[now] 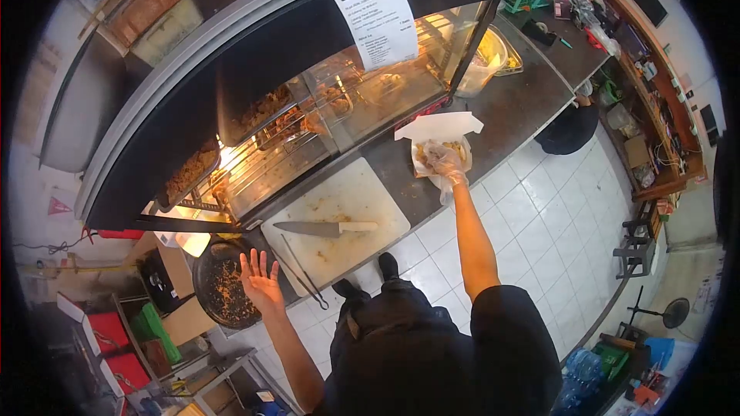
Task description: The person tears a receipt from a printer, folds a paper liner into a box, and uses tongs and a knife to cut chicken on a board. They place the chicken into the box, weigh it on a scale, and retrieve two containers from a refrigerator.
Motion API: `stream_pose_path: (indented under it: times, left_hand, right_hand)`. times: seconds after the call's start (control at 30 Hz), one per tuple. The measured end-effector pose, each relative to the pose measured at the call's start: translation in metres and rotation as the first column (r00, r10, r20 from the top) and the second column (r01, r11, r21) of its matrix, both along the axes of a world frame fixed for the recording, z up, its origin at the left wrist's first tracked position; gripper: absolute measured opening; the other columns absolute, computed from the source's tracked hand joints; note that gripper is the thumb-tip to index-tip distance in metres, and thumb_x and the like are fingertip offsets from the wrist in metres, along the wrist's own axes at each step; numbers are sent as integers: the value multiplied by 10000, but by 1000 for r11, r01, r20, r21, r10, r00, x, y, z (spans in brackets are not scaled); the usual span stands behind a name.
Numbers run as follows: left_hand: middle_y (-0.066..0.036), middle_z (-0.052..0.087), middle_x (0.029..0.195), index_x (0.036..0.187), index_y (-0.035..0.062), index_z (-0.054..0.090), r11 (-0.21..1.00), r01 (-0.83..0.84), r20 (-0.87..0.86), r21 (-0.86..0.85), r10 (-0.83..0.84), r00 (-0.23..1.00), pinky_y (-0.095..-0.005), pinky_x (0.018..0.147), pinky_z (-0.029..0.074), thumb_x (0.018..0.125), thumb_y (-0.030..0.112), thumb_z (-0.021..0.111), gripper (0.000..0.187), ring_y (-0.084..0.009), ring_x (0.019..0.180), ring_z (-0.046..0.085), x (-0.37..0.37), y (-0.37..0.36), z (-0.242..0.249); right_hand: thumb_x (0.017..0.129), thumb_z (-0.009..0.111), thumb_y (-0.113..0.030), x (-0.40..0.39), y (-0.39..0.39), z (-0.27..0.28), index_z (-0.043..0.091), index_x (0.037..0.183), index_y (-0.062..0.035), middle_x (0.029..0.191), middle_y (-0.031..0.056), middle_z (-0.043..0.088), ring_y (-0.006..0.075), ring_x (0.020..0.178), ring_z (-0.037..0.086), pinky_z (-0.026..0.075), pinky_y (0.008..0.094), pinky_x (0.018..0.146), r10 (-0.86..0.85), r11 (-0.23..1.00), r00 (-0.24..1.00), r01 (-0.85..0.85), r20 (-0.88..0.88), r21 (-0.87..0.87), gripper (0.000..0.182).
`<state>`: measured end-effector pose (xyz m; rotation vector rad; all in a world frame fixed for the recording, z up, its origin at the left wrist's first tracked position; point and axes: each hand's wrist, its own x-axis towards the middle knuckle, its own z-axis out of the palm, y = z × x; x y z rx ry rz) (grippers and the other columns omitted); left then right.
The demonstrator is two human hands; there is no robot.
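Note:
My right hand (443, 160), in a clear plastic glove, reaches into an open white takeaway box (438, 127) with pieces of food in it. Its fingers are blurred by the glove and the food. Raised with its fingers spread, my bare left hand (262, 283) holds nothing; it is over the edge of a round dark pan (223, 283) with brown crumbs. Between the hands lies a white cutting board (351, 200), stained with crumbs. A large knife (324, 228) rests across it, and black tongs (304, 273) lie along its left side.
A lit glass display case (308, 119) with fried food stands behind the board, a printed receipt (375, 19) on its top. Beyond the box is a plastic tub (482, 65). Another person (569, 127) in dark clothes is at the counter's far right. Stools (636, 250) stand at the right.

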<state>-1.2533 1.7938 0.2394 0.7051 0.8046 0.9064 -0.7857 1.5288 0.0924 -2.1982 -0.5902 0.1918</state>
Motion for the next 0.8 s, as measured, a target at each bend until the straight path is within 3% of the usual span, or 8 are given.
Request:
stream_pose_path:
  times: [0.2,0.4,0.5,0.57,0.67,0.7,0.77,0.8]
  left_hand:
    - [-119,376,1467,1504,127,239,999,30,4,-27,-30,1000,-433,962,444,965,381,456,634,-270,1330,387,10,-17,-5]
    - [-106,378,1471,1498,127,243,995,69,-6,-68,-70,998,-432,962,430,960,373,478,637,-259,1297,420,8,-31,-22]
    - [-97,387,1467,1492,126,257,991,65,-43,-121,-71,997,-425,954,432,962,367,473,620,-254,1276,440,12,-40,-25]
    - [-97,403,1455,1487,127,267,988,78,-47,-131,-85,995,-420,945,439,963,367,475,613,-255,1268,449,16,-47,-26]
    - [-101,434,1428,1480,130,282,985,115,-56,-132,-123,991,-407,923,454,965,366,475,599,-259,1249,472,18,-51,-23]
    - [-104,449,1414,1477,132,287,983,135,-54,-125,-142,988,-399,911,461,967,365,473,591,-260,1237,484,16,-53,-22]
    - [-107,450,1421,1469,133,315,988,114,-47,-107,-120,992,-400,932,455,962,374,472,583,-270,1247,483,-1,-49,-29]
    - [-111,451,1428,1461,134,344,992,99,-25,-81,-101,995,-402,954,450,957,383,471,577,-280,1257,481,-8,-45,-32]
  right_hand:
    - [763,704,-172,7,-10,24,735,982,-112,916,69,726,215,846,684,516,301,771,-152,985,987,148,-41,-84,229]
    - [766,706,-244,6,-18,43,750,863,-94,893,75,730,190,814,687,530,317,741,-255,957,886,289,-387,32,184]
    - [697,708,-101,6,-16,43,726,927,-62,855,54,719,180,775,681,531,305,703,-234,972,951,221,-204,-85,234]
    - [789,680,-268,5,-16,34,714,902,-84,875,103,714,288,766,681,534,371,697,-26,946,964,109,264,-304,219]
    - [799,657,-233,23,-15,-9,705,863,-69,836,133,700,334,748,669,528,387,688,-206,962,925,251,318,-106,182]
    - [805,650,-228,46,-29,-61,700,839,-56,835,154,694,341,778,667,521,394,697,-300,928,948,266,102,260,183]
    - [798,651,-191,13,-38,57,706,885,-45,853,177,693,329,789,677,522,390,702,-328,943,935,333,134,-11,179]
    - [787,649,-164,14,-54,64,715,931,-42,864,176,700,293,794,689,528,364,720,-338,941,911,329,235,74,199]
